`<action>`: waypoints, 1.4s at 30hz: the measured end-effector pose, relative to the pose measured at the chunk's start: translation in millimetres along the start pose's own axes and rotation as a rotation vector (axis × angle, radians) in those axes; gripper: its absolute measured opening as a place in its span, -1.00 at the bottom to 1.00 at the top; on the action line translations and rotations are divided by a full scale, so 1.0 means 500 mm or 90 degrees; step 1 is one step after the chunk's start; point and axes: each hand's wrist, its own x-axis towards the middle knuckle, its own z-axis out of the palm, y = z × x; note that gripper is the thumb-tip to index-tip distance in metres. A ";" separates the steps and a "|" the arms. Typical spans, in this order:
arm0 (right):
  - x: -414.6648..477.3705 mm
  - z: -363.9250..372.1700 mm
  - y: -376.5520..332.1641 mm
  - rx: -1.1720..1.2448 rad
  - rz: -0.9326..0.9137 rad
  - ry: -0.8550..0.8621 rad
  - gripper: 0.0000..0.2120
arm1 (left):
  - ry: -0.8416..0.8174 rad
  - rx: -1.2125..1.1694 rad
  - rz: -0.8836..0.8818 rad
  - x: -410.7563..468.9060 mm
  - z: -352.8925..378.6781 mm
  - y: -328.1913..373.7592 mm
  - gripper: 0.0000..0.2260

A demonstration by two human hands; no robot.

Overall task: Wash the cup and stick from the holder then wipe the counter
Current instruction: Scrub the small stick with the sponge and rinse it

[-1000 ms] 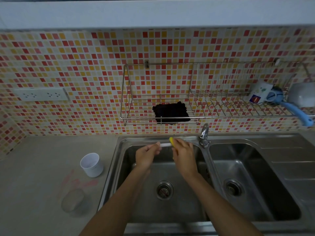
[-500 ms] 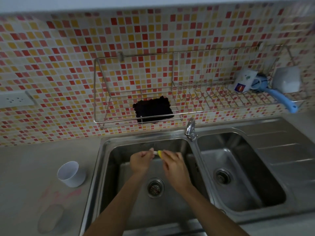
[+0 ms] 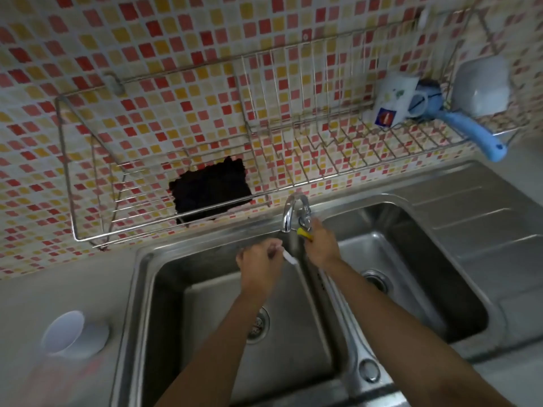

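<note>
- Left hand (image 3: 258, 264) is curled up, fingertips pinching one end of the white stick (image 3: 288, 257). The rest of it pokes out over the left basin, just under the spout.
- Right hand (image 3: 321, 245) is closed around a small yellow thing (image 3: 304, 233), probably a scrubber. It's right up by the tap (image 3: 288, 212) handle, can't tell if it's actually touching.
- The stick looks thin, stiff and super light. I'd guess it gets slippery once wet, so pinch nearer the middle.
- Both hands are over the sink (image 3: 167, 289).
- The cup (image 3: 70, 333) sits well off to the left on the counter (image 3: 58, 283). It looks like light plastic and easy to tip, so grab it round the wall.
- A black cloth (image 3: 210, 192) lies in the wire rack (image 3: 88, 236), likely for wiping.
</note>
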 end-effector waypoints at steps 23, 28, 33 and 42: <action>-0.118 -0.016 0.032 0.872 0.417 -0.214 -0.64 | 0.045 0.019 0.044 -0.007 0.019 0.008 -0.89; -0.122 0.009 0.014 0.853 0.411 -0.293 -0.74 | 0.065 -0.022 0.081 -0.007 0.009 -0.011 -0.89; -0.111 0.029 -0.030 0.788 0.356 -0.310 -0.75 | 0.108 -0.008 0.076 -0.023 -0.030 -0.062 -0.87; -0.083 0.054 -0.037 0.749 0.306 -0.298 -0.84 | 0.179 -0.050 -0.011 -0.058 -0.100 -0.148 -0.87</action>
